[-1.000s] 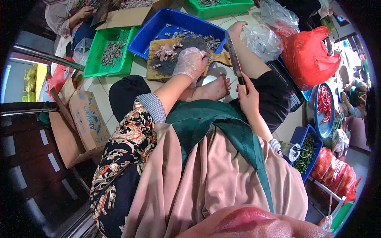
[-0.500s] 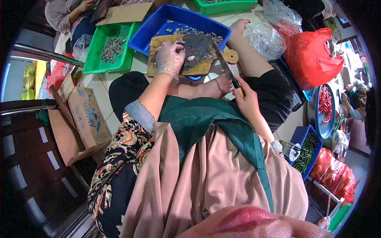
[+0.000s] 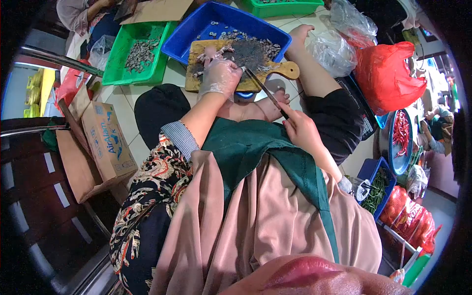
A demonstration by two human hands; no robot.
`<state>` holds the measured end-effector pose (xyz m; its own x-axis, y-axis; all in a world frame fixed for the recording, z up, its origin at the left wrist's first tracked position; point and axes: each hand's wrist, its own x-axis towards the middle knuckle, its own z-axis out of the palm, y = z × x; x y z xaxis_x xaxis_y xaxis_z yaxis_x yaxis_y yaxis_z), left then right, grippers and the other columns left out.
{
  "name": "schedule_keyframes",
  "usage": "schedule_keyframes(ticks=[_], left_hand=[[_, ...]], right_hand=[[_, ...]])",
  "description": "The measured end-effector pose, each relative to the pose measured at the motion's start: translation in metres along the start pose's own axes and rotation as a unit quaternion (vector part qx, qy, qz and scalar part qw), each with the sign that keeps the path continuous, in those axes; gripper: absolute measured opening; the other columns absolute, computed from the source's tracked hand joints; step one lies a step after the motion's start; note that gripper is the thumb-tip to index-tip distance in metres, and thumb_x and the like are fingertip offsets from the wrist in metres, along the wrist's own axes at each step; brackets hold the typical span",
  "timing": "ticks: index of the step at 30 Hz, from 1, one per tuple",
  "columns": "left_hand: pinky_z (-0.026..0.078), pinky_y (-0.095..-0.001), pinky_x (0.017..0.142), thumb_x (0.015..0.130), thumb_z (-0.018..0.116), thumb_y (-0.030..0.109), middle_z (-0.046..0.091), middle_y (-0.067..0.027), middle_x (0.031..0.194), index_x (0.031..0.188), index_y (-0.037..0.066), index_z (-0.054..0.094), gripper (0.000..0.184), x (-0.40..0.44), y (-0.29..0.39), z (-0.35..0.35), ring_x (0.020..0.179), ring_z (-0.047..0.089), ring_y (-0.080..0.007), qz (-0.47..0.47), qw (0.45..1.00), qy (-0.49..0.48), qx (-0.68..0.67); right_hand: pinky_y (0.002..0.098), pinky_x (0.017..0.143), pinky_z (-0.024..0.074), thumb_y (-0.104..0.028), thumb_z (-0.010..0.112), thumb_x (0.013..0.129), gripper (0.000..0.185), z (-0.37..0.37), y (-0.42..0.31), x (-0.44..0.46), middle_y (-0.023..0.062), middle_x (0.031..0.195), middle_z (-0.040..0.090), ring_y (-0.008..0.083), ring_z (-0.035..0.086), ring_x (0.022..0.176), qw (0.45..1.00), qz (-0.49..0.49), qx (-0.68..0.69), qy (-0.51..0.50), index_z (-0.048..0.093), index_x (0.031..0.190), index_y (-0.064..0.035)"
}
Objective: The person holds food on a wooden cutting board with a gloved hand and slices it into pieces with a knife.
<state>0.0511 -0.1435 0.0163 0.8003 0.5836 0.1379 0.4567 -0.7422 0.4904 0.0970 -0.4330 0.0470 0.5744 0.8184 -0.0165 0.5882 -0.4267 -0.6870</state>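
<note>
A clear plastic glove covers my left hand (image 3: 221, 77), which rests over the front left of the worn wooden chopping board (image 3: 196, 49). Its fingers are bent together near the knife tip; what they pinch is mostly hidden. Pale pinkish pieces (image 3: 227, 49) lie just beyond these fingers. My right hand (image 3: 301, 129) is bare and wrapped around the handle of a long knife (image 3: 265, 91). The blade slants up and left, its tip beside my left fingers. The board sits across the front rim of a blue tub (image 3: 178, 42) holding small greyish chopped pieces (image 3: 269, 48), some ring-shaped.
On the left, a green tub (image 3: 112, 73) holds more chopped pieces, near a cardboard box (image 3: 109, 140). At right are a red plastic bag (image 3: 388, 73), a basin of red chillies (image 3: 402, 135) and a tub of green chillies (image 3: 376, 191). Another person's hand (image 3: 104, 4) shows top left.
The knife has swung leftward and lower, bringing its tip to my left fingers. My left hand has shifted right and nearer to me, with its fingers turned toward the blade.
</note>
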Motion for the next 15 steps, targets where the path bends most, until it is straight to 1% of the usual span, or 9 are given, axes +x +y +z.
schedule_keyframes(ticks=[2,7,10,13,15], left_hand=[[0.057,-0.0437,0.086,0.082,0.073,0.033,0.076,-0.0162,0.092,0.086,0.014,0.082,0.021,0.003,-0.001,0.000,0.090,0.072,-0.0367,0.001,1.000,-0.009,0.020],[0.056,-0.0446,0.088,0.083,0.071,0.032,0.076,-0.0161,0.093,0.087,0.013,0.081,0.022,0.003,0.001,-0.005,0.091,0.072,-0.0374,-0.005,1.000,-0.021,0.004],[0.056,-0.0450,0.089,0.083,0.070,0.030,0.075,-0.0168,0.093,0.086,0.012,0.081,0.022,0.004,-0.003,-0.002,0.091,0.071,-0.0376,0.007,1.000,-0.024,-0.011],[0.055,-0.0450,0.090,0.083,0.069,0.029,0.075,-0.0173,0.093,0.086,0.012,0.080,0.021,0.004,-0.004,-0.003,0.091,0.071,-0.0378,0.017,1.000,-0.023,-0.007],[0.055,-0.0451,0.091,0.083,0.069,0.030,0.075,-0.0174,0.094,0.086,0.012,0.080,0.022,0.004,-0.004,-0.005,0.092,0.071,-0.0378,0.021,0.999,-0.026,0.001]], right_hand=[[0.0478,0.083,0.0548,-0.007,0.063,0.093,0.049,0.001,-0.003,0.000,0.0237,0.102,0.067,0.0417,0.067,0.094,1.000,0.000,-0.018,-0.004,0.058,0.142,-0.0147],[0.0488,0.083,0.0553,-0.007,0.061,0.094,0.047,0.002,-0.006,0.005,0.0232,0.105,0.067,0.0426,0.067,0.094,0.998,0.007,-0.055,-0.014,0.060,0.140,-0.0147],[0.0469,0.077,0.0531,-0.001,0.066,0.088,0.057,0.014,0.005,0.016,0.0213,0.091,0.066,0.0407,0.065,0.083,0.997,-0.063,-0.041,0.032,0.059,0.144,-0.0147],[0.0470,0.077,0.0529,0.001,0.066,0.088,0.057,0.017,0.006,0.026,0.0231,0.091,0.066,0.0417,0.065,0.085,0.996,-0.078,-0.020,0.049,0.060,0.142,-0.0134],[0.0465,0.077,0.0529,0.001,0.066,0.087,0.057,0.016,0.007,0.027,0.0230,0.089,0.065,0.0410,0.065,0.084,0.996,-0.067,-0.020,0.047,0.060,0.142,-0.0134]])
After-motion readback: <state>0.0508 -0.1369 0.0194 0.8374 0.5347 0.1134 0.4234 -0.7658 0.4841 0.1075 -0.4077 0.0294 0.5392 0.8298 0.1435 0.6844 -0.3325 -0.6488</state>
